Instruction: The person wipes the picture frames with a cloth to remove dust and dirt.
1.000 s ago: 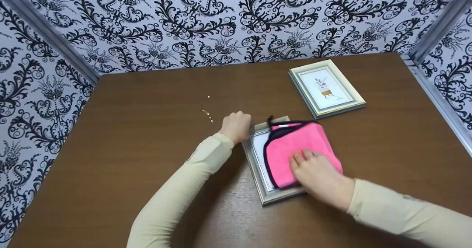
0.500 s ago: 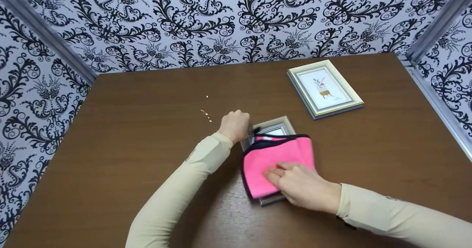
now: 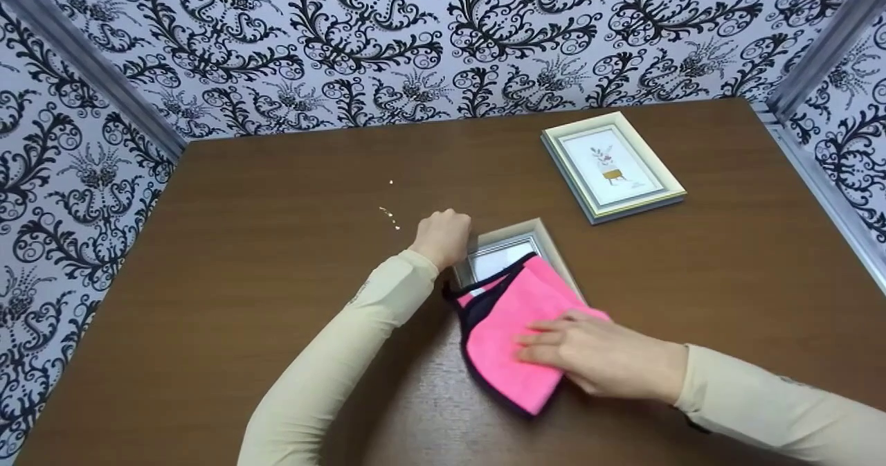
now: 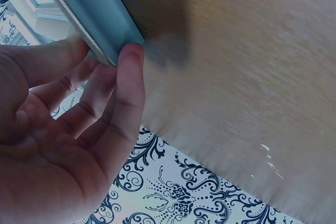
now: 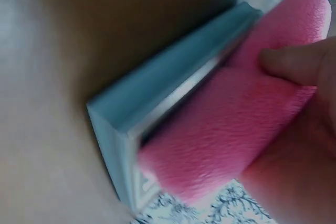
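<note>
A picture frame [image 3: 552, 250] with a pale border lies on the brown table, partly covered by a pink microfibre cloth [image 3: 512, 341] with dark edging. My left hand [image 3: 443, 239] holds the frame's far left corner. In the left wrist view, the thumb and fingers of that hand [image 4: 73, 124] pinch the frame's bluish side [image 4: 102, 14]. My right hand [image 3: 602, 355] holds the cloth against the frame's near part. The right wrist view shows the thumb [image 5: 294, 62] on the folded cloth [image 5: 205, 129], beside the frame's outer side [image 5: 163, 85]. Most of the frame's picture is hidden.
Another picture frame [image 3: 616, 165], showing a small plant drawing, lies face up at the back right. Several pale specks [image 3: 390, 215] mark the table [image 3: 277, 258] left of my left hand. Patterned walls [image 3: 415, 43] stand behind the table and at both sides.
My right hand has swept the cloth leftward and toward me over the frame, then turned it, uncovering the far part of the frame. The left hand stays at the corner.
</note>
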A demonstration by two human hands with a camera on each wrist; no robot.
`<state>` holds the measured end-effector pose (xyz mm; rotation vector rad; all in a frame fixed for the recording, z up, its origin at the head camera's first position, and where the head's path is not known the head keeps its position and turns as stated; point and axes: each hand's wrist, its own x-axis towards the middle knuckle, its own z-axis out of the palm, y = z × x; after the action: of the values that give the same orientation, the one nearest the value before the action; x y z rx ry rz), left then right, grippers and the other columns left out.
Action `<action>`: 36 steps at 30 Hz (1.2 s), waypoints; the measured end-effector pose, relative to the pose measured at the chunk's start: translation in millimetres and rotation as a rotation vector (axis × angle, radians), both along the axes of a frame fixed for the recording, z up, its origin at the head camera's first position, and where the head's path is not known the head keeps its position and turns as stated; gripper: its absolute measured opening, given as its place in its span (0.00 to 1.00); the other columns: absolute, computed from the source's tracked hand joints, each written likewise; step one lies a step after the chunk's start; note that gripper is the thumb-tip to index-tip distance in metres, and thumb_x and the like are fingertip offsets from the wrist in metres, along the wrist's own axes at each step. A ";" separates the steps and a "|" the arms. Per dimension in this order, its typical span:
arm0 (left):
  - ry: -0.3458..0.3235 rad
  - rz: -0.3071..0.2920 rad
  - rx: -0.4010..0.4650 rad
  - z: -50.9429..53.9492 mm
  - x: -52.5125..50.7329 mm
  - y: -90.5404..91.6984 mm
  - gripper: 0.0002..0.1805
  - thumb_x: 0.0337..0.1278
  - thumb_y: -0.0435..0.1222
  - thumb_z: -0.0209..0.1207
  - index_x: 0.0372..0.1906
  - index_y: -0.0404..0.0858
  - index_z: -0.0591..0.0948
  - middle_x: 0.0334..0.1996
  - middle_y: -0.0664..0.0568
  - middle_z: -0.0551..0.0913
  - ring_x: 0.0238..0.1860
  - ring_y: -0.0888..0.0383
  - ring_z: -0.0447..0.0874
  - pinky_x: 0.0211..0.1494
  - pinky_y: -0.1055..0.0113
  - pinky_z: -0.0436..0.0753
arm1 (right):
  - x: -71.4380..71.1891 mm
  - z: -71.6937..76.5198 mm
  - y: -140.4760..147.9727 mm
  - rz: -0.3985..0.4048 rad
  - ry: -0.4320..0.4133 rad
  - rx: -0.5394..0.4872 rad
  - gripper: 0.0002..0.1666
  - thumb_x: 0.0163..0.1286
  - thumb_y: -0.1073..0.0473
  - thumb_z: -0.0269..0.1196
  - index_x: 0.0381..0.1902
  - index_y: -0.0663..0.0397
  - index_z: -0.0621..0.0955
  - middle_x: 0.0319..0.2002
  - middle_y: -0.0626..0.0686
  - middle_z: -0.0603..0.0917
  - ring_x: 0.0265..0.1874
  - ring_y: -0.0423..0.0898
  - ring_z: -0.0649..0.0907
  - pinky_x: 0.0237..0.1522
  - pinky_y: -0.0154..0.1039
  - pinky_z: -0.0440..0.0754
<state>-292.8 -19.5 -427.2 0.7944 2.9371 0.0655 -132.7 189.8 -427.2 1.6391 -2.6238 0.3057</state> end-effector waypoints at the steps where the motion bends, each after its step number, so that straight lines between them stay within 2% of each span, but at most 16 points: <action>1: -0.005 0.001 -0.001 0.1 -0.2 0.3 0.03 0.50 0.28 0.61 0.28 0.35 0.84 0.35 0.40 0.85 0.37 0.42 0.85 0.33 0.49 0.84 | -0.1 1.6 2.0 -0.019 0.014 0.018 0.28 0.57 0.71 0.62 0.57 0.53 0.80 0.56 0.53 0.81 0.55 0.54 0.79 0.50 0.53 0.77; 5: -0.023 0.012 -0.002 0.1 -1.1 1.1 0.03 0.50 0.28 0.61 0.29 0.35 0.85 0.36 0.41 0.85 0.37 0.41 0.85 0.34 0.48 0.84 | 1.4 7.3 10.1 -0.121 0.088 0.111 0.31 0.51 0.72 0.65 0.55 0.53 0.81 0.53 0.52 0.83 0.52 0.56 0.80 0.49 0.55 0.77; 9: -0.041 0.014 -0.006 0.9 -1.7 2.0 0.05 0.50 0.28 0.61 0.32 0.35 0.86 0.38 0.40 0.85 0.39 0.41 0.84 0.34 0.48 0.83 | 6.5 6.7 15.5 -0.245 0.195 0.193 0.32 0.44 0.69 0.71 0.53 0.53 0.83 0.50 0.55 0.84 0.50 0.59 0.81 0.47 0.56 0.77; 12: -0.052 0.013 -0.020 1.9 -2.2 2.8 0.05 0.50 0.29 0.61 0.32 0.35 0.85 0.38 0.40 0.85 0.39 0.41 0.84 0.35 0.48 0.83 | 13.1 3.5 15.7 -0.328 0.268 0.225 0.28 0.45 0.67 0.72 0.49 0.55 0.84 0.48 0.57 0.84 0.48 0.60 0.81 0.42 0.55 0.79; 17: -0.053 0.015 -0.033 3.3 -2.5 3.4 0.04 0.51 0.31 0.61 0.31 0.36 0.85 0.38 0.41 0.85 0.38 0.42 0.85 0.34 0.48 0.83 | 24.8 1.1 14.5 -0.394 0.293 0.226 0.24 0.46 0.67 0.71 0.46 0.60 0.83 0.44 0.60 0.85 0.43 0.61 0.82 0.35 0.54 0.80; 19: -0.049 0.014 -0.027 3.8 -2.3 3.0 0.05 0.52 0.32 0.61 0.31 0.36 0.86 0.37 0.41 0.85 0.37 0.42 0.85 0.34 0.48 0.83 | 29.0 1.7 14.1 -0.400 0.269 0.211 0.25 0.44 0.68 0.70 0.45 0.61 0.83 0.42 0.61 0.85 0.41 0.62 0.82 0.34 0.54 0.80; 23: -0.023 0.013 -0.017 4.6 -2.4 1.4 0.06 0.54 0.33 0.61 0.31 0.35 0.85 0.36 0.41 0.85 0.36 0.42 0.85 0.33 0.48 0.83 | 35.0 3.1 10.6 -0.373 0.241 0.133 0.24 0.42 0.71 0.67 0.42 0.63 0.81 0.38 0.61 0.85 0.34 0.59 0.81 0.28 0.50 0.79; 27: 0.008 0.002 -0.024 5.0 -2.4 -0.3 0.05 0.51 0.34 0.63 0.30 0.36 0.85 0.34 0.42 0.85 0.36 0.43 0.84 0.33 0.48 0.83 | 35.8 0.2 1.0 -0.280 0.252 0.015 0.23 0.44 0.70 0.64 0.44 0.63 0.81 0.39 0.59 0.85 0.33 0.56 0.82 0.29 0.49 0.81; 29: 0.016 -0.004 -0.027 4.3 -2.4 -0.8 0.05 0.50 0.34 0.63 0.29 0.36 0.85 0.34 0.42 0.85 0.35 0.43 0.85 0.33 0.48 0.83 | 33.9 -2.8 -5.0 -0.212 0.239 -0.042 0.23 0.47 0.69 0.64 0.46 0.62 0.81 0.41 0.57 0.85 0.37 0.55 0.83 0.36 0.49 0.81; 32: 0.019 -0.002 -0.027 2.0 -2.6 -1.1 0.04 0.49 0.33 0.63 0.29 0.36 0.85 0.34 0.43 0.86 0.35 0.44 0.85 0.33 0.49 0.84 | 29.0 -6.9 -13.1 -0.108 0.148 -0.113 0.26 0.52 0.68 0.63 0.52 0.59 0.80 0.48 0.54 0.84 0.46 0.56 0.82 0.48 0.51 0.78; 36: 0.008 0.000 -0.028 -1.0 -2.6 -0.4 0.04 0.50 0.33 0.62 0.29 0.36 0.85 0.33 0.43 0.85 0.35 0.44 0.85 0.32 0.49 0.84 | 24.2 -11.4 -15.9 -0.014 0.038 -0.158 0.31 0.54 0.69 0.63 0.59 0.54 0.78 0.57 0.50 0.80 0.55 0.53 0.79 0.55 0.50 0.74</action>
<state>-295.4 -19.8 -428.2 0.7930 2.9389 0.0217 -108.4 173.9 -438.5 1.5600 -2.5106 0.4638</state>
